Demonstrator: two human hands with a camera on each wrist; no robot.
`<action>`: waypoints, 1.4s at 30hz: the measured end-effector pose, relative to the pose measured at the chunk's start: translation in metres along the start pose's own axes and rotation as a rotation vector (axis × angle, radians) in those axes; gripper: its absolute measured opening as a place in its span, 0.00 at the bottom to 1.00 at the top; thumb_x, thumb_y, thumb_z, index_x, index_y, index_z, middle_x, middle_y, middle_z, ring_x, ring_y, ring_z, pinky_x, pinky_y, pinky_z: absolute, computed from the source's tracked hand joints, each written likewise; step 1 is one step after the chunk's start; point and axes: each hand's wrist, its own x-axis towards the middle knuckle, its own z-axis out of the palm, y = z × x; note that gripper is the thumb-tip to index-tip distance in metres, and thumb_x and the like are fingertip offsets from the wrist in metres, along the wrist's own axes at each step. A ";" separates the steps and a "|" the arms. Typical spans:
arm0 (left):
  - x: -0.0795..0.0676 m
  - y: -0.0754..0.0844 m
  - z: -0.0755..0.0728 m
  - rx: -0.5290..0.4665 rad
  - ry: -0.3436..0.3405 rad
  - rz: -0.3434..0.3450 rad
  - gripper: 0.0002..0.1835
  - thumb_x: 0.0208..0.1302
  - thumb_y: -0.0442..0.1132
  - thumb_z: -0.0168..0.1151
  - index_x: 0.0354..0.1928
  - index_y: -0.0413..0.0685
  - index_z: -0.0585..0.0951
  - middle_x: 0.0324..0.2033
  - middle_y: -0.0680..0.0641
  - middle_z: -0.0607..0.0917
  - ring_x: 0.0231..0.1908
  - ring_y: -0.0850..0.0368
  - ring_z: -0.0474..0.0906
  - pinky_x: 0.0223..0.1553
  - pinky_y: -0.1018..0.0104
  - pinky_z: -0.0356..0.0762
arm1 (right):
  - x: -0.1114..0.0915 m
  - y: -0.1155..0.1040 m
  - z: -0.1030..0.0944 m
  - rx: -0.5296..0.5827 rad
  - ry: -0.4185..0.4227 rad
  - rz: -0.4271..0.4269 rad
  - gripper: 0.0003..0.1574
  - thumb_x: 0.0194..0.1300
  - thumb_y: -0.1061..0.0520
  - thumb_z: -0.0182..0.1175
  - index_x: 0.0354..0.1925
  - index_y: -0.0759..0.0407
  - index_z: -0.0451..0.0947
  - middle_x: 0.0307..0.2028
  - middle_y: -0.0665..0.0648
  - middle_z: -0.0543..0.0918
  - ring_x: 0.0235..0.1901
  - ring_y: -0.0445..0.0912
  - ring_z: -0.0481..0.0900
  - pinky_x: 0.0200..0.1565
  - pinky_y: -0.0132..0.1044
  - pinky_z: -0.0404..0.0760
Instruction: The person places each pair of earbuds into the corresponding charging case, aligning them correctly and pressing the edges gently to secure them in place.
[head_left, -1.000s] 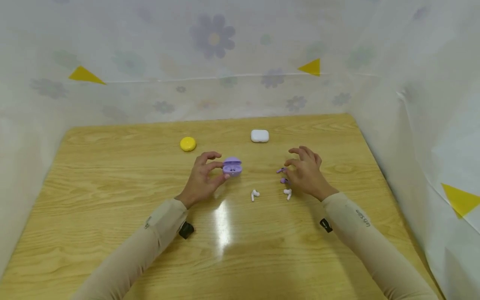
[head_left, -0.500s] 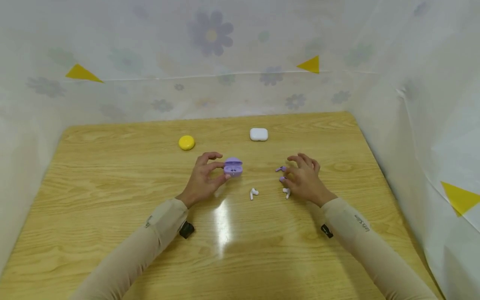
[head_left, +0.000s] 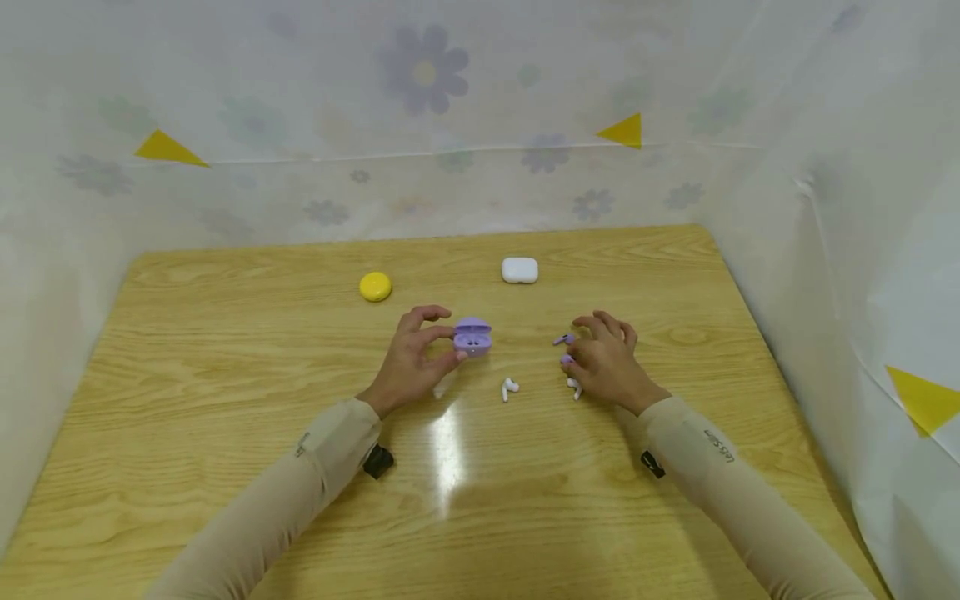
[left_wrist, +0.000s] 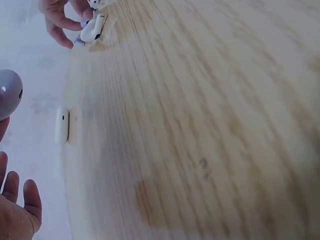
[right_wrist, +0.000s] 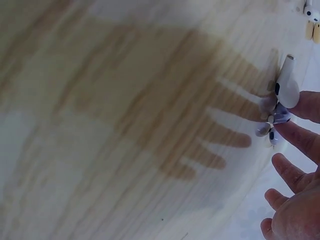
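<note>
In the head view my left hand (head_left: 412, 362) holds a small purple earbud case (head_left: 472, 340) between thumb and index finger, with its lid raised. The rounded case (left_wrist: 9, 95) is cut off at the edge of the left wrist view. My right hand (head_left: 611, 358) has its thumb and index finger at a purple earbud (head_left: 567, 360), pinching it low over the table; the fingers partly hide it. A second purple earbud (head_left: 564, 339) lies just beyond. Close to the right thumb is a white earbud (head_left: 574, 387), while another white earbud (head_left: 510, 388) lies between the hands.
A yellow round case (head_left: 376, 287) sits toward the back left of the wooden table (head_left: 225, 350). Farther right is a closed white earbud case (head_left: 520, 270). Flower-patterned sheeting (head_left: 480, 192) hangs behind the table, and white sheeting (head_left: 885, 275) stands at the right.
My right hand has come down and closed its thumb and index finger in on the nearer purple earbud. The left hand has shifted slightly right with the purple case.
</note>
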 end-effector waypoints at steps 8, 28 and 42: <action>0.000 0.000 0.002 -0.012 -0.003 0.005 0.12 0.52 0.33 0.71 0.39 0.37 0.84 0.55 0.35 0.75 0.59 0.41 0.66 0.62 0.41 0.62 | 0.001 -0.001 0.001 0.005 0.003 -0.013 0.06 0.60 0.55 0.65 0.27 0.55 0.82 0.57 0.66 0.74 0.67 0.69 0.55 0.61 0.69 0.46; -0.001 0.001 0.006 -0.008 0.007 0.022 0.11 0.52 0.33 0.70 0.39 0.37 0.84 0.54 0.34 0.75 0.58 0.41 0.66 0.57 0.40 0.64 | 0.014 -0.027 -0.014 0.157 0.281 -0.212 0.07 0.56 0.59 0.67 0.26 0.58 0.78 0.49 0.67 0.77 0.63 0.68 0.62 0.58 0.68 0.49; 0.001 0.004 0.010 -0.020 0.012 0.021 0.12 0.52 0.34 0.71 0.39 0.37 0.84 0.54 0.35 0.75 0.59 0.42 0.66 0.62 0.41 0.62 | 0.037 -0.077 -0.020 0.314 0.449 -0.324 0.07 0.51 0.61 0.71 0.29 0.60 0.81 0.51 0.66 0.76 0.61 0.62 0.65 0.58 0.67 0.52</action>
